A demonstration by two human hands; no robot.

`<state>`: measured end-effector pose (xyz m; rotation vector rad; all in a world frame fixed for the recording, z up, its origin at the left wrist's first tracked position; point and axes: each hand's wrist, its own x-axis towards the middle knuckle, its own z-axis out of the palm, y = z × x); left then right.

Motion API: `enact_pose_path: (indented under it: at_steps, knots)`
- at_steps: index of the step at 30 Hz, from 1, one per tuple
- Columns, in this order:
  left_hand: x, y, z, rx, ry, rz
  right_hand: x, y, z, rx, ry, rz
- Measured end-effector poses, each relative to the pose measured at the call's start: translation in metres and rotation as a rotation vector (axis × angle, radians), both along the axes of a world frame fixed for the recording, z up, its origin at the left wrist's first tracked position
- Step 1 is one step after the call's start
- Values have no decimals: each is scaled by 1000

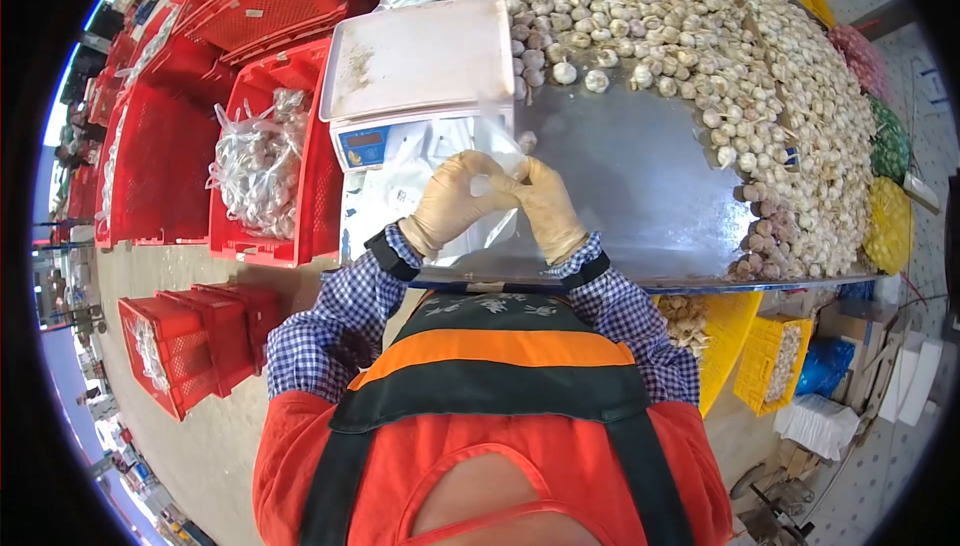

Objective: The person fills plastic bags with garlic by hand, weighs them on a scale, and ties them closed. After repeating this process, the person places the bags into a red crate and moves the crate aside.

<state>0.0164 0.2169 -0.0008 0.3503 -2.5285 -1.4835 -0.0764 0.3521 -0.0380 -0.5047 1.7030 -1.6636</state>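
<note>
My left hand (452,202), in a pale glove, pinches a thin, see-through plastic bag (497,138) in front of the weighing scale (420,61). From the other side, my right hand (550,212) has its gloved fingers closed on the same bag, and the fingertips of both hands nearly meet. No contents can be made out in the bag. More white plastic bags (400,191) lie beneath and beside my left hand. Beyond my right hand, a large heap of garlic bulbs (620,21) covers the back and right of the metal table (640,186).
A red crate (327,176) with filled clear bags (262,176) stands left of the scale, among other red crates (165,166). Below the table's right side are yellow crates (752,361). Coloured net sacks (888,226) line the far right.
</note>
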Motion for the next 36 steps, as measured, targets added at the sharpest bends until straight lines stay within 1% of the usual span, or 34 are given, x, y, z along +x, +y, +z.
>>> enact_pose_path:
  at_steps: [1, 2, 3, 4, 5, 6, 8, 9, 10, 12, 13, 14, 15, 16, 17, 18, 19, 20, 21, 22, 23, 24, 25, 26, 27, 28, 29, 31, 32, 34, 35, 36]
  knots:
    - [-4, 10, 3, 135, 10, 47, -2, 5, 7, -103, -164, -35]
    - [-8, 12, 0, 133, 15, 38, -4, 11, 11, -209, -329, -73]
    - [-11, 13, -6, 222, 21, 31, -7, 18, 12, -211, -324, -83]
    - [-14, 15, -11, 313, 24, 24, -10, 27, 11, -268, -423, -86]
    - [-17, 17, -15, 336, 13, 36, -13, 36, 10, -324, -521, -88]
    - [-21, 25, -10, 339, 13, 28, -14, 41, 7, -324, -519, -96]
    - [-27, 44, 7, 20, 191, 206, -16, 46, -1, -452, -544, -138]
    - [-32, 52, 10, -79, 260, 204, -19, 51, 5, -454, -542, -140]
    - [-37, 56, 8, -81, 261, 203, -22, 55, 12, -406, -565, -138]
    - [-48, 64, -3, -423, 314, -35, -27, 61, 27, -356, -588, -133]
    - [-54, 72, -10, -184, 257, -21, -29, 64, 33, -381, -587, -106]
    - [-57, 75, -15, -185, 258, -20, -33, 67, 36, -407, -585, -81]
    - [-60, 78, -18, 55, 277, 19, -40, 74, 26, -409, -585, -82]
    - [-63, 81, -14, 296, 292, 56, -51, 83, 10, -412, -522, -140]
    - [-63, 77, -6, 306, 270, 101, -64, 95, -3, -413, -459, -197]
    - [-57, 64, -7, 650, 18, 204, -79, 111, 4, -516, -559, -278]
    - [-56, 49, -12, -31, 264, 205, -97, 128, 14, -619, -656, -357]
    - [-50, 32, -22, -215, 208, 239, -116, 145, 19, -619, -652, -357]
    - [-43, 8, -43, -483, 178, 191, -133, 163, 21, -587, -588, -303]
    - [-39, 6, -32, -542, 106, 162, -143, 173, 22, -556, -527, -258]
    - [-43, 14, -26, -516, 106, 232, -148, 173, 16, -559, -525, -274]
    - [-49, 31, -8, -485, 98, 306, -147, 169, 7, -253, 39, -303]
    - [-60, 54, 16, -318, 242, 292, -144, 164, 2, 72, 595, -296]
    - [-74, 78, 36, -153, 391, 284, -138, 155, 5, 75, 598, -289]
    - [-86, 94, 41, -162, 451, 280, -131, 142, 12, -45, 231, -312]
    - [-99, 109, 43, -98, 437, 236, -125, 131, 16, -163, -139, -322]
    - [-113, 123, 43, -135, 348, 230, -120, 125, 16, -165, -137, -309]
    - [-138, 133, 28, -159, 15, -83, -109, 120, 18, -427, -303, -207]
    - [-139, 134, 23, -163, 19, -78, -107, 125, 23, -430, -300, -201]
    - [-146, 138, 19, 30, -111, -25, -107, 136, 44, -553, -485, -154]
    - [-145, 140, 8, 9, 21, -10, -108, 142, 39, -524, -419, -178]
    - [-144, 140, 0, 12, 15, -19, -114, 150, 26, -522, -422, -190]
